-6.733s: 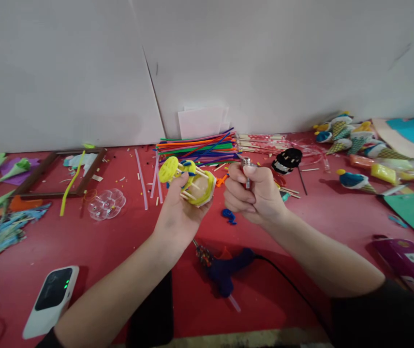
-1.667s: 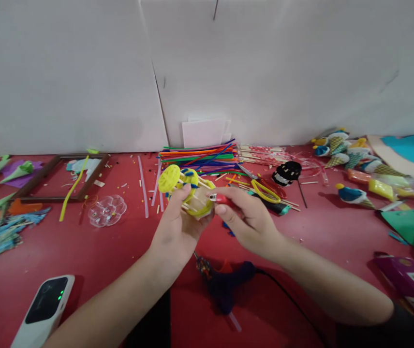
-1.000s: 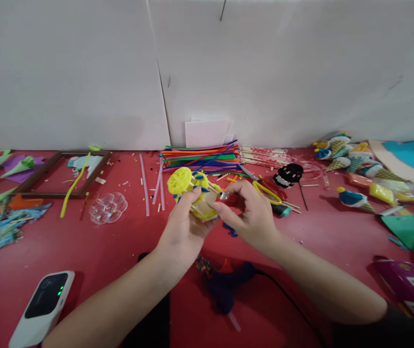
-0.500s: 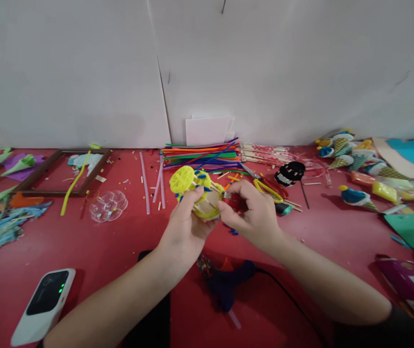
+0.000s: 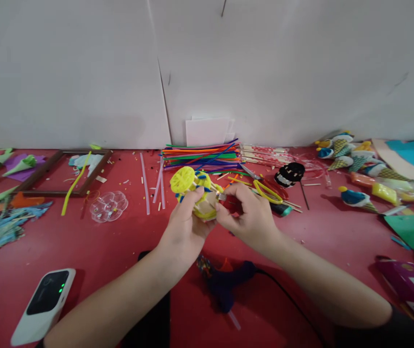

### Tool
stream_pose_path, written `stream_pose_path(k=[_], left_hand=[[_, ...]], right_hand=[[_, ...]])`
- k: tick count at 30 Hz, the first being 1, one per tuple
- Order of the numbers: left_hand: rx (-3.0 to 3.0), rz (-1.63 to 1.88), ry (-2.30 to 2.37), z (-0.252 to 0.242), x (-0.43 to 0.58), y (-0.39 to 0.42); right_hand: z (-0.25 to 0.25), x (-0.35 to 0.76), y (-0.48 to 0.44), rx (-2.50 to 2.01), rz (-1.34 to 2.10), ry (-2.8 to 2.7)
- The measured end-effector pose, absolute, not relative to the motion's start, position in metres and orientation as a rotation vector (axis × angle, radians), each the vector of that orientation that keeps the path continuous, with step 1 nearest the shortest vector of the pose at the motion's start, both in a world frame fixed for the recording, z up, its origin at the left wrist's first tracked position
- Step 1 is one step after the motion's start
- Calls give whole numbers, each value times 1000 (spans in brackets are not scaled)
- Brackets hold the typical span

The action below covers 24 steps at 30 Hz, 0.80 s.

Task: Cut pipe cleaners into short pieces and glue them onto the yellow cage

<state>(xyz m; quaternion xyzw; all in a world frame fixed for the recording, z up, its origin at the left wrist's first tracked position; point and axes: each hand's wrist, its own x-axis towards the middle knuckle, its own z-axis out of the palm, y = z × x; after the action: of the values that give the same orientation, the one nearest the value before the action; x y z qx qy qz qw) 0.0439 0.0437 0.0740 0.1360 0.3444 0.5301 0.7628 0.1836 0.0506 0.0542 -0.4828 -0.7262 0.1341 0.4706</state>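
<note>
My left hand [image 5: 187,224] is closed around a small handmade craft model [image 5: 182,180] with a yellow spoked disc, yellow rims, blue bits and pale sticks. Its thumb presses on the blue and yellow part. In my right hand [image 5: 250,212] is a red lighter [image 5: 231,204] with a metal top. That metal end is right at the right side of the model, with a small bright glint at its tip. My right fingers hide most of the lighter's body. Below both hands a dark blue glue gun [image 5: 229,282] lies on the red table [image 5: 109,251], a clear stick poking from its end.
Behind the hands lie coloured pipe cleaners [image 5: 199,157], scissors [image 5: 277,186] and a black-and-white fuzzy piece [image 5: 289,174]. A brown frame [image 5: 54,193] and a clear flower-shaped tray [image 5: 109,207] sit left. Cone-shaped crafts [image 5: 357,198] are at right. A white device [image 5: 43,307] is near left.
My right hand has moved slightly left with the lighter, bringing its metal top closer over the model's side. A bright glint now shows at its tip. My left hand is nearly still.
</note>
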Motion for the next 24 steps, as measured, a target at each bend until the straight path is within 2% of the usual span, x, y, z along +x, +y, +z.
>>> stream_pose_path(k=[24], left_hand=[[282, 1153, 799, 72, 46, 43]], right_hand=[[48, 187, 52, -1137, -1, -1894]])
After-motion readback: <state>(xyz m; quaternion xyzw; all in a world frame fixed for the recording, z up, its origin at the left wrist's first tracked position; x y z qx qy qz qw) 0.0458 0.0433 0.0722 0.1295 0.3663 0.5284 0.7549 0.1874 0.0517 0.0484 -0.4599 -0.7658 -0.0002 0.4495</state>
